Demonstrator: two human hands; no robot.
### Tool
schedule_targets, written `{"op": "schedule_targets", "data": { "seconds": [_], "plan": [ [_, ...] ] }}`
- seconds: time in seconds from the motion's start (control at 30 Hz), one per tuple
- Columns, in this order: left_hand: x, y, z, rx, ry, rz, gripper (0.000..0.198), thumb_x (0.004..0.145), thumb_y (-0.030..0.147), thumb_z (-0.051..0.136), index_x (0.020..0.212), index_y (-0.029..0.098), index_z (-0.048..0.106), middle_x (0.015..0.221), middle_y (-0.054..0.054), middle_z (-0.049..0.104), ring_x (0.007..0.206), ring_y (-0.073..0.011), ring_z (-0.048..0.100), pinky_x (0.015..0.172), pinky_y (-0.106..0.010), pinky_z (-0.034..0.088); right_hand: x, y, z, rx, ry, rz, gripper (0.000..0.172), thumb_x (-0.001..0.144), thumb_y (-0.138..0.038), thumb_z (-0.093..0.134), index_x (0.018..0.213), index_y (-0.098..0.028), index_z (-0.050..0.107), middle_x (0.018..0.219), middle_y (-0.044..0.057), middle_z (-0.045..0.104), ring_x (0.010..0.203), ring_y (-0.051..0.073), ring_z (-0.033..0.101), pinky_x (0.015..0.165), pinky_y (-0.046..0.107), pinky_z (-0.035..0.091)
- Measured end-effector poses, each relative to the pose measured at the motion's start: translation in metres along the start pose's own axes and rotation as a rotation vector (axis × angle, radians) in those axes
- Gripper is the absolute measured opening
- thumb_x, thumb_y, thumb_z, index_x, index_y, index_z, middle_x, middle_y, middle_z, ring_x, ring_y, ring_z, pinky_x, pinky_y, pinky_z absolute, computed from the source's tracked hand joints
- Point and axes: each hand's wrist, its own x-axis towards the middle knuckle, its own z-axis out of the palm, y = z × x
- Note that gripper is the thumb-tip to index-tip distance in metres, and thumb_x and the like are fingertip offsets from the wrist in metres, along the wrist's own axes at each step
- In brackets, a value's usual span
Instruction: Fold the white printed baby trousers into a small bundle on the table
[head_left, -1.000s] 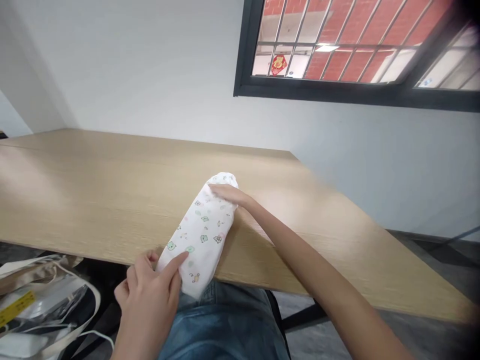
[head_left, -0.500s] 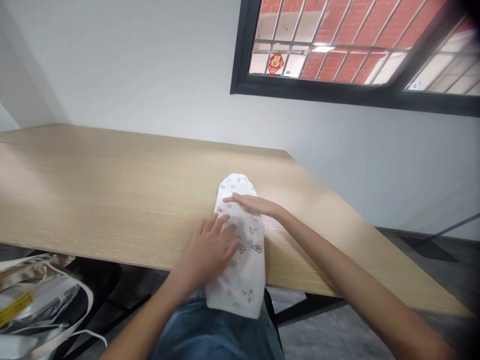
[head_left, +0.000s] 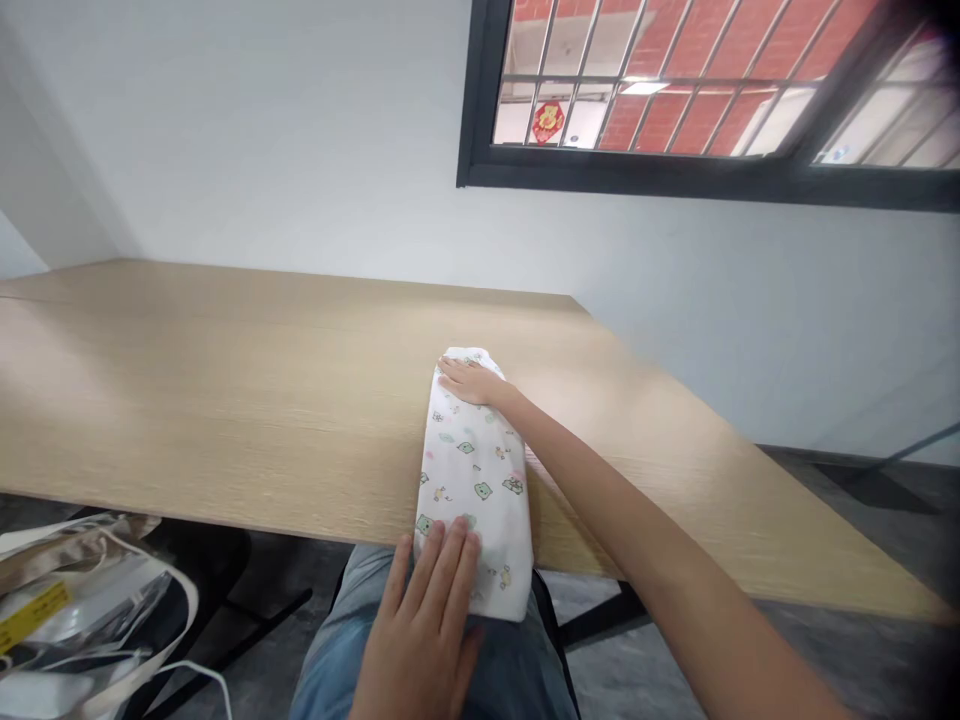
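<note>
A folded white cloth (head_left: 472,470) printed with small green and pink figures lies on the wooden table (head_left: 225,400), its near end hanging over the front edge onto my lap. My right hand (head_left: 472,382) lies flat on the cloth's far end, fingers stretched out. My left hand (head_left: 427,620) rests flat on the cloth's near end at the table edge, fingers straight and close together.
My blue jeans (head_left: 517,670) show below the table edge. A shiny bag (head_left: 82,610) with white straps and a yellow label sits on the floor at the lower left. A white wall and a dark-framed window (head_left: 675,170) stand behind the table.
The cloth has turned from slanted to nearly straight along my view. My left hand slid from the cloth's middle back to its near end. My right hand moved to the far end.
</note>
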Motion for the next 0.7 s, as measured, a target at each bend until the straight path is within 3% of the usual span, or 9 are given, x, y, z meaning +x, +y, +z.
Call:
{"op": "schedule_targets", "data": {
  "seconds": [0.17,0.37,0.47,0.53,0.6,0.63,0.7],
  "plan": [
    [0.004,-0.035,-0.011,-0.107,-0.129,0.138,0.06,0.076,0.004,0.039,0.135,0.015,0.036,0.139,-0.003,0.042,0.127,-0.0208,0.038,0.106,-0.041,0.027,-0.022,-0.01,-0.007,0.046,-0.017,-0.005,0.054,0.095,-0.038,0.024,0.142,-0.011,0.027,0.147,0.011,0.022,0.134,0.029,0.02,0.107,0.047,0.021],
    [0.002,-0.065,-0.013,-0.116,-0.192,0.176,0.072,0.075,-0.009,0.028,0.135,0.03,0.036,0.137,0.003,0.044,0.125,-0.0162,0.042,0.103,-0.042,0.034,-0.11,-0.045,-0.018,0.089,-0.165,-0.236,0.044,0.097,-0.035,0.028,0.136,-0.021,0.042,0.141,0.003,0.037,0.131,0.025,0.028,0.107,0.042,0.027],
    [0.004,-0.067,-0.007,-0.128,-0.141,0.138,0.069,0.077,-0.008,0.029,0.132,0.033,0.041,0.134,0.006,0.047,0.124,-0.017,0.042,0.102,-0.04,0.035,-0.164,-0.065,-0.009,0.089,-0.121,-0.375,0.049,0.094,-0.039,0.038,0.138,-0.019,0.037,0.14,0.005,0.038,0.132,0.024,0.026,0.11,0.042,0.024],
    [0.005,-0.066,-0.003,-0.149,-0.095,0.104,0.062,0.081,-0.003,0.031,0.129,0.033,0.045,0.131,0.006,0.05,0.122,-0.0166,0.045,0.101,-0.037,0.035,-0.193,-0.074,0.002,0.064,-0.082,-0.394,0.073,0.083,-0.05,0.056,0.142,-0.017,0.029,0.143,0.008,0.031,0.133,0.028,0.022,0.109,0.046,0.024],
    [0.006,-0.065,0.001,-0.184,-0.052,0.074,0.057,0.083,0.0,0.032,0.127,0.033,0.049,0.127,0.005,0.054,0.119,-0.0159,0.048,0.101,-0.035,0.035,-0.212,-0.08,0.015,-0.01,-0.011,-0.429,0.091,0.072,-0.045,0.068,0.144,-0.014,0.021,0.145,0.011,0.026,0.133,0.032,0.021,0.108,0.05,0.026],
    [0.006,-0.065,0.002,-0.206,-0.03,0.063,0.055,0.084,0.001,0.032,0.125,0.032,0.051,0.125,0.005,0.057,0.117,-0.0156,0.049,0.1,-0.034,0.036,-0.217,-0.081,0.021,-0.063,0.045,-0.458,0.089,0.073,-0.036,0.068,0.144,-0.011,0.02,0.145,0.013,0.027,0.132,0.033,0.023,0.107,0.05,0.028],
    [0.007,-0.066,0.003,-0.261,0.007,0.053,0.049,0.085,0.003,0.033,0.119,0.03,0.056,0.12,0.002,0.061,0.116,-0.0162,0.05,0.099,-0.034,0.037,-0.221,-0.083,0.029,-0.172,0.207,-0.517,0.07,0.078,-0.016,0.059,0.14,-0.008,0.028,0.139,0.015,0.038,0.128,0.031,0.033,0.103,0.047,0.036]
  ]
}}
